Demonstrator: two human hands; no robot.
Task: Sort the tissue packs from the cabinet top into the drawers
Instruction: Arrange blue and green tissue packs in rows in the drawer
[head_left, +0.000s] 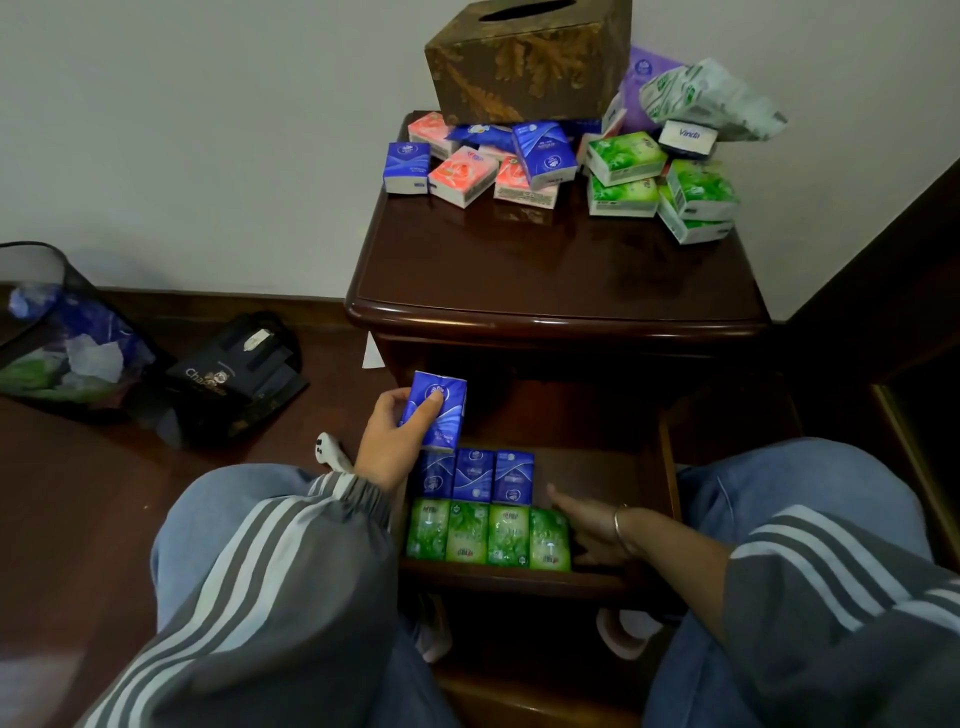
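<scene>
As left hand (387, 447) grips blue pack (439, 410), stowed pack (434, 475) half hidden, drawer (597, 579) dim

My left hand (387, 441) grips one blue pack (441, 415) upright over the open drawer (613, 467) — inside, a blue row (475, 475) of three stands behind a green row (488, 535) of four. The loose packs (545, 156) — blue, pink, green — lie jumbled at the back of the cabinet top (545, 270).

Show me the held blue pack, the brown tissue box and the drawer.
Blue pack (447, 387): head view, upper front face.
Brown tissue box (519, 67): head view, front wall.
Drawer (597, 467): head view, bare floor.
</scene>
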